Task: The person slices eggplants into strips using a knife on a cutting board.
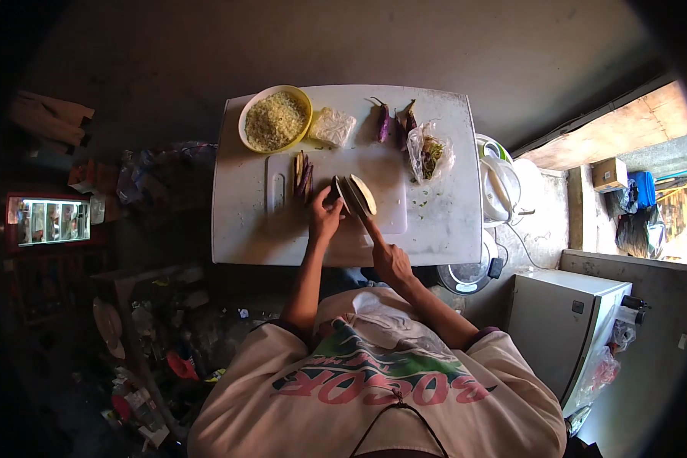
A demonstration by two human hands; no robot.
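Note:
My right hand (391, 262) grips a knife (355, 200), its index finger stretched along the tool toward the blade. The blade stands between two pieces of eggplant over a white cutting board (390, 217). My left hand (326, 220) is closed around the left eggplant piece (339, 192), thumb and fingers on its sides. To the blade's right lies an eggplant half (364, 195) with its pale cut face showing. Purple-skinned eggplant strips (304, 177) lie bunched on the left part of the board.
On the white table (240, 233) are a yellow bowl (308, 104) of pale shredded food, a wrapped white block (333, 127), whole purple eggplants (382, 124) and a clear plastic bag (430, 156) of greens. A white appliance (498, 187) stands right; a low white refrigerator (553, 328) stands behind it.

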